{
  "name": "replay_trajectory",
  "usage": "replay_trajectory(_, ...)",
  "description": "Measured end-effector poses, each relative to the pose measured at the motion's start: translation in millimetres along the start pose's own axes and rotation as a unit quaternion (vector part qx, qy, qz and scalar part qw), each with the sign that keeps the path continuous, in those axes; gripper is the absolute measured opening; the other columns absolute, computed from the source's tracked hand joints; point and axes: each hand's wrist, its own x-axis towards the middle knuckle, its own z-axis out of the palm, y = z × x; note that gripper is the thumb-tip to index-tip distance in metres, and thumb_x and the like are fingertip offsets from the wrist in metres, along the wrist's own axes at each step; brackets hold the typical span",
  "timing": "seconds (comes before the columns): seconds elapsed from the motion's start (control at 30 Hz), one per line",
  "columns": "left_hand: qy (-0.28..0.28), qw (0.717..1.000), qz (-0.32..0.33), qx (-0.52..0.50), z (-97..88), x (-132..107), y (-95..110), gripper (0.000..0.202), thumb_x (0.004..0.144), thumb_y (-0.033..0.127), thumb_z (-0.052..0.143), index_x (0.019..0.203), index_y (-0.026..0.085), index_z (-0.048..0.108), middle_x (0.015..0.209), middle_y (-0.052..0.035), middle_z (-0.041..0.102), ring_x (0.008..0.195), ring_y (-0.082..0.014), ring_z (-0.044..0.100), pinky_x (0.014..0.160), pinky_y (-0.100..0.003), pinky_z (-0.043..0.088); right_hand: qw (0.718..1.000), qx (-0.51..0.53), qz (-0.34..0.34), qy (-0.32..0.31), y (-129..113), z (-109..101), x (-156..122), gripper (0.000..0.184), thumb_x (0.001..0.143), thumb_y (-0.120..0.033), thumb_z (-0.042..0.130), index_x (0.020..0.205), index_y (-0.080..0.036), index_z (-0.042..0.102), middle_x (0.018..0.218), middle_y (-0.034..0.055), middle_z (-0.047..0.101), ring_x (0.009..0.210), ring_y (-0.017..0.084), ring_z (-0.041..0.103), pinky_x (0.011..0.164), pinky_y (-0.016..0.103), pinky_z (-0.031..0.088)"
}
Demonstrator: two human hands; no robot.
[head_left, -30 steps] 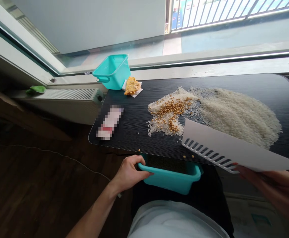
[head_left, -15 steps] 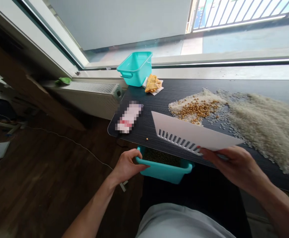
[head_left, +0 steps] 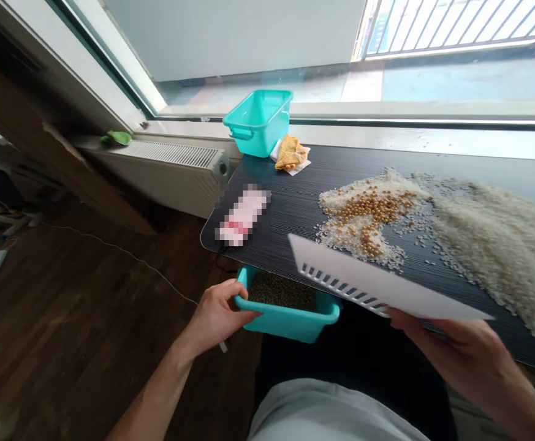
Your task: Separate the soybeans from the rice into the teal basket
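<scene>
My left hand point(head_left: 223, 309) grips the left end of a turquoise plastic bin point(head_left: 285, 320), thumb and fingers closed over its rim. The bin sits just under the front edge of the table, with many small greenish-brown grains or beans point(head_left: 280, 291) inside. In my right hand point(head_left: 467, 346) is a white flat plate with a row of slots point(head_left: 382, 282), held tilted over the table's front edge. Beyond the plate lies a small heap of white rice point(head_left: 345, 236) with golden round beans point(head_left: 375, 207) on top.
A large rice pile point(head_left: 510, 239) spreads over the right of the dark table point(head_left: 285, 214). Toward the window stand another turquoise bin point(head_left: 262, 131) and a folded yellow cloth point(head_left: 291, 153). A blurred pinkish item point(head_left: 244, 215) lies at the left, near a radiator point(head_left: 170, 159).
The slotted plate has come down and toward me, uncovering more of the rice heap. My left hand and the bin have shifted left. A lone bean near the front edge no longer shows.
</scene>
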Motion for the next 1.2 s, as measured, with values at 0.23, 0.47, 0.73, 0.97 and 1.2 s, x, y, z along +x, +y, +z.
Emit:
replay_trajectory(0.23, -0.055, 0.998, 0.034, -0.004, 54.4, 6, 30, 0.021, 0.063, 0.019, 0.076, 0.06, 0.019, 0.056, 0.067, 0.0046, 0.052, 0.066, -0.012, 0.049, 0.062, -0.025, 0.033, 0.951, -0.02, 0.26, 0.167, 42, -44, -26, 0.034, 0.069, -0.064, 0.078, 0.072, -0.031, 0.085, 0.071, 0.0023, 0.083, 0.073, 0.032, 0.081, 0.068, 0.041, 0.067)
replay_trajectory(0.47, -0.117, 0.993, 0.031, 0.007, 81.1, 9, 54, 0.024, 0.061, 0.019, 0.079, 0.061, 0.019, 0.055, 0.066, 0.0052, 0.052, 0.065, -0.0117, 0.049, 0.062, -0.025, 0.033, 0.973, -0.023, 0.186, 0.135, 61, -41, -5, 0.054, 0.073, -0.079, 0.067, 0.066, -0.027, 0.082, 0.067, 0.0059, 0.081, 0.062, 0.028, 0.076, 0.056, 0.038, 0.058)
replay_trajectory(0.73, -0.114, 0.993, 0.026, 0.019, 83.7, 7, 60, 0.022, 0.061, 0.019, 0.079, 0.061, 0.019, 0.056, 0.065, 0.0052, 0.052, 0.065, -0.0117, 0.049, 0.062, -0.026, 0.032, 0.983, -0.009, 0.147, 0.109, 61, -43, -8, 0.056, 0.076, -0.081, 0.066, 0.071, -0.029, 0.084, 0.068, 0.0054, 0.08, 0.063, 0.027, 0.075, 0.06, 0.038, 0.061)
replay_trajectory(0.97, -0.116, 0.993, 0.021, 0.013, 84.1, 8, 60, 0.022, 0.061, 0.021, 0.08, 0.061, 0.019, 0.058, 0.066, 0.0051, 0.053, 0.065, -0.0119, 0.049, 0.062, -0.026, 0.033, 0.987, -0.003, 0.142, 0.072, 48, -44, 10, 0.054, 0.076, -0.076, 0.068, 0.066, -0.025, 0.083, 0.065, 0.0061, 0.081, 0.06, 0.026, 0.076, 0.057, 0.036, 0.06)
replay_trajectory(1.2, -0.122, 0.992, 0.02, -0.004, 84.4, 8, 58, 0.024, 0.063, 0.024, 0.082, 0.062, 0.019, 0.059, 0.066, 0.0055, 0.052, 0.065, -0.0113, 0.048, 0.06, -0.025, 0.032, 0.99, -0.022, 0.135, 0.041, 45, -58, -9, 0.054, 0.077, -0.077, 0.067, 0.067, -0.027, 0.084, 0.066, 0.0049, 0.081, 0.059, 0.027, 0.076, 0.054, 0.035, 0.061)
